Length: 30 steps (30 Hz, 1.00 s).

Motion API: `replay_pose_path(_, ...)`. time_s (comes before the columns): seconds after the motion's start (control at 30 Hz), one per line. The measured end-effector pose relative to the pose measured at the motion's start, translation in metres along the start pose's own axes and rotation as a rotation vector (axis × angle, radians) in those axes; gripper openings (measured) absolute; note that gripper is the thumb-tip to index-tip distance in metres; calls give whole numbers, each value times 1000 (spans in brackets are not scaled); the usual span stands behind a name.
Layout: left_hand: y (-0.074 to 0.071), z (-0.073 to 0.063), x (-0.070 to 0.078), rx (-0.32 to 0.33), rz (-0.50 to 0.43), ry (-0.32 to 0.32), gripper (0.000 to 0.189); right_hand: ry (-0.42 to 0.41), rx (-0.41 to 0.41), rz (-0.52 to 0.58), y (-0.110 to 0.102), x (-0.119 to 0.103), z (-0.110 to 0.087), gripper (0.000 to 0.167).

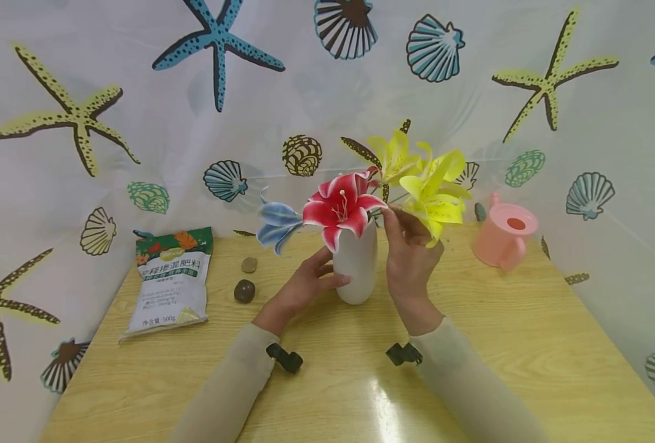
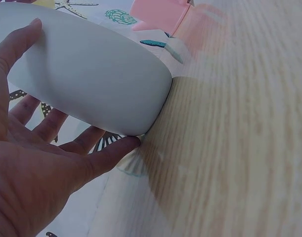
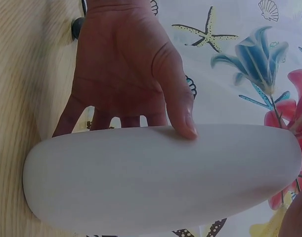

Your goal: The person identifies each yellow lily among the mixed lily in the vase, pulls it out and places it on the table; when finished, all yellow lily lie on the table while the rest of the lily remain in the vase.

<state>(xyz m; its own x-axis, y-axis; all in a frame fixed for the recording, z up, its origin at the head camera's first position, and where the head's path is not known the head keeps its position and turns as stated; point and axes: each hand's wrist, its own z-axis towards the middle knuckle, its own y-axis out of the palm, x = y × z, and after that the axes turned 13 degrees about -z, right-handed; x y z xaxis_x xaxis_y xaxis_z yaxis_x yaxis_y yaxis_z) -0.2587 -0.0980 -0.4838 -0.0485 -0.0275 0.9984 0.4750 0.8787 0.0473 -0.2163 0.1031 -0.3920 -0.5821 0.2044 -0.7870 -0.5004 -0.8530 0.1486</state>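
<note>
A white vase (image 1: 355,271) stands upright on the table, tilted sideways in both wrist views. My left hand (image 1: 310,283) grips its lower left side, thumb in front and fingers (image 2: 84,143) behind. The vase holds a red lily (image 1: 341,206), with a blue lily (image 1: 279,223) leaning left. Yellow lilies (image 1: 435,191) spread to the right. At the vase's mouth, my right hand (image 1: 412,261) has bent fingers and appears to pinch a flower stem beside the red petals. Its fingertips are partly hidden by petals, so which stem cannot be told.
A fertilizer bag (image 1: 172,283) lies at the table's left, with two stones, one dark (image 1: 245,291) and one brown (image 1: 249,264), beside it. A pink watering can (image 1: 504,237) stands at the back right. Behind the table hangs a patterned curtain (image 1: 327,104).
</note>
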Motion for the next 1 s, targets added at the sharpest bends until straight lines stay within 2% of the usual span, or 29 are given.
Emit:
replay_pose_path(0.17, 0, 0, 1, 1, 18, 8, 83, 6, -26, 95, 0, 1, 2, 40)
replay_pose_path(0.33, 0, 0, 1, -3, 27, 8, 81, 11, -41, 112, 0, -2, 3, 44)
replay_pose_path(0.47, 0, 1, 0, 3, 28, -2, 80, 17, -54, 100, -1, -3, 4, 45)
replay_pose_path(0.63, 0, 1, -1, 10, 32, -14, 80, 39, -68, 33, 1, -4, 9, 36)
replay_pose_path(0.8, 0, 1, -2, 11, 22, -10, 78, 23, -100, -26, 3, -4, 17, 26)
replay_pose_path(1.0, -2, 1, -2, 3, 21, -7, 76, 2, -96, -42, 3, -4, 20, 19)
